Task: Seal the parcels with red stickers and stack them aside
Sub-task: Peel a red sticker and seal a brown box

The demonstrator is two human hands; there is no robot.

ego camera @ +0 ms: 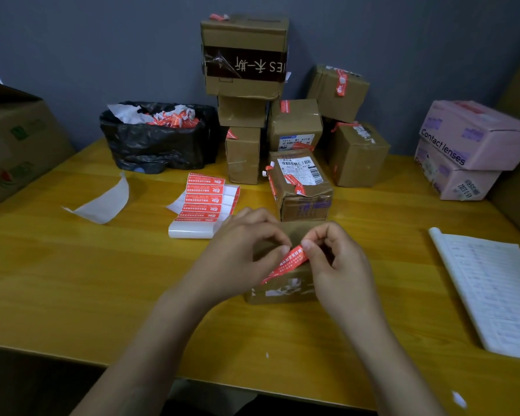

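Your left grip [246, 244] and right grip [333, 259] both pinch the flimsy, tacky red sticker [285, 263] over the light-looking cardboard parcel [282, 291], centre frame on the surface [72, 280]; keep to its ends, I'd say, lest it curl.

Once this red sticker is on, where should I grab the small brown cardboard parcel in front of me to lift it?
I'd take the small brown cardboard parcel by its left and right walls, coming down from above. It sits upright on the yellow table, the red paper sticker is held over its top, and a taped brown box stands close behind it.
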